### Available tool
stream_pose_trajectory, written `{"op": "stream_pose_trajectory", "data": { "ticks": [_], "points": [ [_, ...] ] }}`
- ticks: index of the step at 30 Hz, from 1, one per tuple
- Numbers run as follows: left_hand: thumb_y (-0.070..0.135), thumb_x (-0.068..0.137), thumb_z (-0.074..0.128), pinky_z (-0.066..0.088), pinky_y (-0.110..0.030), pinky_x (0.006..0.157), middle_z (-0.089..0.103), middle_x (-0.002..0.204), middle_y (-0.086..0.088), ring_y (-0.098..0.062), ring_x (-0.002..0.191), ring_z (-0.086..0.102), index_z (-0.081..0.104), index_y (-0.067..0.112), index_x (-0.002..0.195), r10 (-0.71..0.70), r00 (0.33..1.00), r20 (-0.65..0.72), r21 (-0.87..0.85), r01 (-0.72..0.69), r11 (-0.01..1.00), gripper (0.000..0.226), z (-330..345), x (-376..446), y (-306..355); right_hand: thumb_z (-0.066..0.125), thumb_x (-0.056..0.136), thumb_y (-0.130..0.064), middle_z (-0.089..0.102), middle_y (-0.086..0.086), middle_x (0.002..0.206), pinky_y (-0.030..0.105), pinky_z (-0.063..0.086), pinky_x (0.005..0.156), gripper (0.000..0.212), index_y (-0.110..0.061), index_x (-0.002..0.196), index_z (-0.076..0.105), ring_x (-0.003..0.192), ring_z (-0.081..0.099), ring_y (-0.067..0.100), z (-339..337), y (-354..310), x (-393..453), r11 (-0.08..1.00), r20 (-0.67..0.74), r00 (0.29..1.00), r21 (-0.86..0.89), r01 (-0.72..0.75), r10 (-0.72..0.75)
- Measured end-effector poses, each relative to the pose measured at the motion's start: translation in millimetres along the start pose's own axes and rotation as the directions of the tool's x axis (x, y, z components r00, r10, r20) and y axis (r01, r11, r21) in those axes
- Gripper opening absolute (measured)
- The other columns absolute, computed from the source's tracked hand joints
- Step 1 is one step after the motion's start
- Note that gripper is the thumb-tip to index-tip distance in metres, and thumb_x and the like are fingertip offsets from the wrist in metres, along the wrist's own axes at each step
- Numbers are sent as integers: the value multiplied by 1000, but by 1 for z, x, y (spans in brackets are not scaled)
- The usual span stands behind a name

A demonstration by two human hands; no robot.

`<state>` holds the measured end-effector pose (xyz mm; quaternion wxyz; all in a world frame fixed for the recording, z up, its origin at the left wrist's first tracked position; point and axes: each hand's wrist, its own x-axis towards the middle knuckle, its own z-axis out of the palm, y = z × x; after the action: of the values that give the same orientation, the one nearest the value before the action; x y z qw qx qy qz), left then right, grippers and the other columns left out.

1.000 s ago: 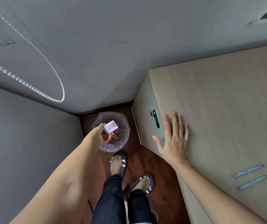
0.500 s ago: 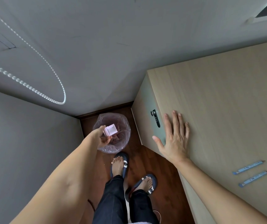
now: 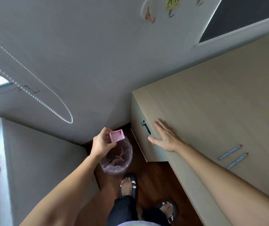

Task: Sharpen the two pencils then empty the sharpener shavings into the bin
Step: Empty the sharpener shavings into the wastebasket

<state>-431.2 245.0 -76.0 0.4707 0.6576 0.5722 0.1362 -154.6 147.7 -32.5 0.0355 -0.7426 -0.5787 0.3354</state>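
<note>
- The bin (image 3: pixel 116 159) stands on the floor (image 3: pixel 155 173) left of the desk (image 3: pixel 220 111), near its corner.
- Above the bin's far rim, the left hand (image 3: pixel 102 143) holds the sharpener tray (image 3: pixel 117 135).
- The right hand (image 3: pixel 165 137) lies flat on the desk, near its left edge.
- Two pencils (image 3: pixel 232 158) lie side by side on the desk, well right of that hand.
- Two feet (image 3: pixel 128 185) stand on the floor before the bin.

A beaded cord (image 3: pixel 49 105) loops down the grey wall (image 3: pixel 97 62).
</note>
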Motion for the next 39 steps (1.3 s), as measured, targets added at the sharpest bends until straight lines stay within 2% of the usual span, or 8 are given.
{"op": "stream_pose_trajectory", "data": {
  "ticks": [3,8,13,17,23,31,35,39],
  "points": [
    [5,64,78,45,1,71,68,87,16,20,76,60,55,23,97,147,989,-14,61,-146,987,44,7,-13,49,46,89,-56,23,4,155,40,24,114,75,-20,148,16,140,24,21,-31,12,-41,986,-73,997,166,26,-14],
    [12,65,81,53,-26,80,72,97,8,-9,87,69,52,33,101,341,934,110,87,-351,932,51,60,-35,124,49,95,-37,56,10,132,31,38,101,47,-11,134,46,122,52,23,-68,78,-155,974,-365,924,223,-31,113],
    [13,66,83,48,-4,78,65,101,11,16,94,58,49,39,100,510,792,335,20,-547,837,55,164,-82,195,54,92,-22,71,16,93,40,50,76,23,-4,101,64,90,65,33,-63,186,-287,904,-619,659,270,-332,427],
    [6,60,84,51,-6,65,65,100,1,2,86,63,57,20,101,525,686,504,-12,-602,799,51,253,-123,218,36,83,-42,67,18,78,43,49,66,47,-2,80,60,80,61,38,-28,244,-368,726,-554,476,435,-533,682],
    [-4,59,79,46,-6,53,63,102,-6,-20,76,63,55,19,94,397,555,731,34,-611,791,48,342,-173,233,61,82,-36,62,9,118,24,33,81,50,-10,124,55,110,53,27,17,242,-405,725,-392,626,512,-461,674],
    [-4,58,77,47,-29,63,67,83,-9,-22,70,57,62,14,95,314,524,792,82,-600,795,44,398,-192,243,69,81,-14,68,11,105,36,49,86,38,-12,118,61,91,64,27,17,236,-395,647,-404,540,651,-396,738],
    [-3,58,75,48,-26,63,70,85,-8,-26,74,65,62,12,97,337,510,791,43,-596,802,43,409,-189,245,68,78,-4,69,11,102,27,47,77,37,-8,114,64,89,64,29,13,233,-394,642,-413,524,658,-395,745],
    [3,58,78,50,-23,63,71,85,-3,-24,76,69,62,17,96,333,505,796,11,-562,827,44,408,-185,244,69,77,-5,65,2,91,36,54,77,36,-11,112,66,85,65,27,15,232,-392,609,-401,495,692,-388,771]
  ]
}}
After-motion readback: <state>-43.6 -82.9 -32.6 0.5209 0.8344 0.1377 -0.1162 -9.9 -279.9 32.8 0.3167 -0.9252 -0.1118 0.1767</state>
